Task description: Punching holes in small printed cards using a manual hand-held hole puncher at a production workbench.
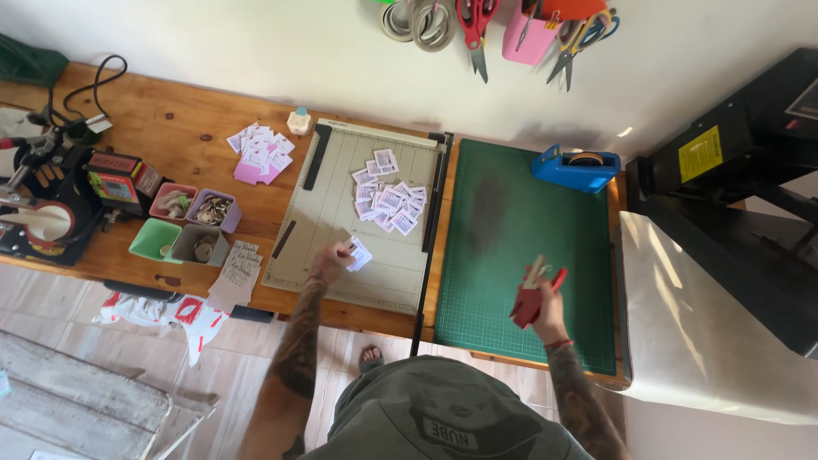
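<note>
The left hand (328, 260) pinches a small printed slip (359, 254) at its three o'clock, over the paper cutter (341, 213). The right hand (545, 311) grips red scissors (532, 294) at its eleven o'clock.

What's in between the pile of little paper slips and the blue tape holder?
In the head view, the paper cutter's long black arm and a bare stretch of green cutting mat lie between the pile of slips and the blue tape dispenser.
</note>
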